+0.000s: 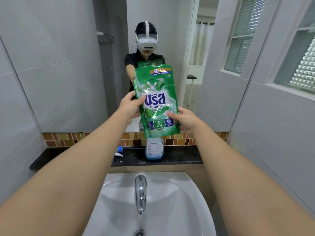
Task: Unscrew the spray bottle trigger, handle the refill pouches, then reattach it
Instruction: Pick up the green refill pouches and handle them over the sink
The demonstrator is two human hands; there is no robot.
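A green refill pouch (156, 99) is held upright in front of the mirror, above the shelf. My left hand (130, 106) grips its left edge at mid-height and my right hand (185, 120) grips its lower right edge. Directly under the pouch stands the clear spray bottle (154, 150) on the black shelf, with a little blue liquid at its bottom; its neck is hidden behind the pouch. The blue-and-white trigger head (119, 151) lies on the shelf to the bottle's left, partly hidden by my left forearm.
The black stone shelf (180, 157) runs along the wall below a mosaic tile strip and a large mirror (68, 65) that reflects a person. In front of it are a white washbasin (170, 201) and a chrome tap (140, 193). A tiled wall with windows stands at the right.
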